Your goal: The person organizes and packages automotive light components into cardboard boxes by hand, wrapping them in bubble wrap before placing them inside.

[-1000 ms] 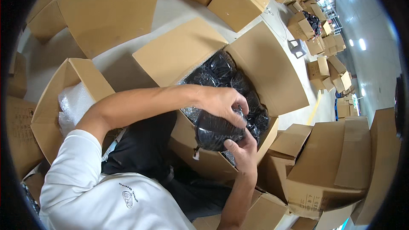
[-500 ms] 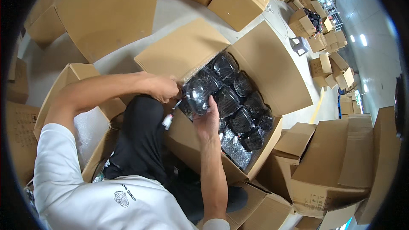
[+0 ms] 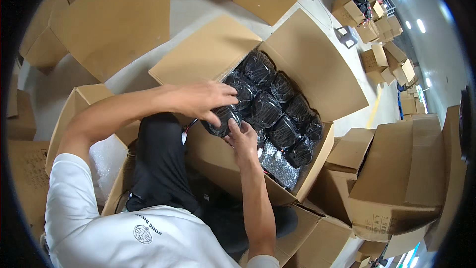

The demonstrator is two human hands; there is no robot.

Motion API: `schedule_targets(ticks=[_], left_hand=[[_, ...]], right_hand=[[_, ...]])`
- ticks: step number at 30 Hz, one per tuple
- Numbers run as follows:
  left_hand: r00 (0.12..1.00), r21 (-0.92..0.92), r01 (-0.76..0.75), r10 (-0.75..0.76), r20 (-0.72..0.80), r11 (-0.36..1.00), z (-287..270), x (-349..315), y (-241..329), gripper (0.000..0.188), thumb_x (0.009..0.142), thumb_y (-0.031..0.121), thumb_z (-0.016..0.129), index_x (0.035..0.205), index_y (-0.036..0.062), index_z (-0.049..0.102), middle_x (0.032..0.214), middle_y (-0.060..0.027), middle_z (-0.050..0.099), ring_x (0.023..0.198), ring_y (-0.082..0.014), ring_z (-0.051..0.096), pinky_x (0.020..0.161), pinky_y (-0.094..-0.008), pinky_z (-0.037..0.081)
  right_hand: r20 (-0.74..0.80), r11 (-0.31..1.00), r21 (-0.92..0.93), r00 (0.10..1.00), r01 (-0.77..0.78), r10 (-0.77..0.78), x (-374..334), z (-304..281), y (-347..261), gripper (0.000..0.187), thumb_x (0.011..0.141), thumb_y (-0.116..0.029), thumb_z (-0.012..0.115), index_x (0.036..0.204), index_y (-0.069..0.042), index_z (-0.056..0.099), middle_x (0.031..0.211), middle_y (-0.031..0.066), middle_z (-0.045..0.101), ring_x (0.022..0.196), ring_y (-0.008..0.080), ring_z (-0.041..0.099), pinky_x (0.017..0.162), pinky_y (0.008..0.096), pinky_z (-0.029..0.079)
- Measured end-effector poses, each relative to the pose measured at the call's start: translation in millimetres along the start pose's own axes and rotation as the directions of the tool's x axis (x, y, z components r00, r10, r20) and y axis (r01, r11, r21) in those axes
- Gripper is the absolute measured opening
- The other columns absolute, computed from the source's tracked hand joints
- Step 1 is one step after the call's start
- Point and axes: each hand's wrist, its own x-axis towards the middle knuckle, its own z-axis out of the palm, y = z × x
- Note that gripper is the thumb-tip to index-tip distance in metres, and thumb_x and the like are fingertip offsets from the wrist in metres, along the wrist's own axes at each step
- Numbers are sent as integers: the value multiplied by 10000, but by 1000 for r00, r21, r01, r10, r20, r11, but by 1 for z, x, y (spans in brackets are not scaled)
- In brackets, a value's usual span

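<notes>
A rounded black part (image 3: 223,120) wrapped in clear plastic film is tilted at the near left corner of an open cardboard box (image 3: 213,156). My right hand (image 3: 243,141) grips it from the near right side, thumb on top. My left hand (image 3: 208,100) hovers over its far left side, fingers spread, the thumb at its surface; whether it presses there is hard to tell. From the part's left side, a thin cable with a white connector (image 3: 184,138) hangs beside my knee. Several similar wrapped black parts (image 3: 266,110) fill the box, with bubble wrap (image 3: 277,163) at the near right.
The box flaps (image 3: 315,59) stand folded outward. At my left is another open carton (image 3: 84,94) containing bubble wrap (image 3: 107,156). Large cartons (image 3: 396,168) crowd the right, and a big cardboard panel (image 3: 116,20) rises at the far left. A grey stool (image 3: 347,36) stands farther off.
The black part has gone from raised above the box to lower, at its near left corner. My left hand has left the cable and moved right over the part, fingers opening out.
</notes>
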Motion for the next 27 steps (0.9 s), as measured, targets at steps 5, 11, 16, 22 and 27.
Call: schedule_targets(ticks=[5,11,16,22,27], left_hand=[[908,70,-47,13,420,996,32,31,-14,948,721,398,827,1453,-20,394,1446,-237,431,1371,-401,403,1110,-492,377],[949,208,65,-125,288,976,20,5,5,842,682,116,846,1425,11,464,1506,-209,427,1392,-399,418,1148,-452,379],[909,299,99,-208,360,949,49,35,12,905,668,-27,806,1476,24,401,1557,-183,356,1420,-383,376,1182,-420,339],[877,515,98,-318,360,852,58,25,3,884,659,-40,795,1452,-6,406,1529,-214,370,1419,-403,362,1179,-427,340],[861,420,14,-224,456,907,87,70,88,686,707,40,808,1324,-45,521,1423,-251,465,1340,-417,449,1122,-439,393]], right_hand=[[-50,929,-325,978,175,-202,16,-18,5,512,917,-244,731,1244,106,552,1031,99,658,858,119,615,690,274,516],[253,638,-637,900,432,-356,-62,-57,-17,497,913,-289,684,1219,94,603,1029,268,695,918,335,696,829,416,534],[221,684,-602,909,412,-353,-209,-201,-63,521,919,-322,706,1266,49,588,1061,198,707,923,257,704,828,363,560],[-723,896,-333,531,293,-442,-365,-419,0,406,992,-282,646,1258,24,627,1130,131,693,995,188,676,932,333,548],[-888,951,-179,457,-254,-46,-438,-527,239,265,935,-283,681,886,-22,685,731,28,631,654,98,569,535,302,391]])
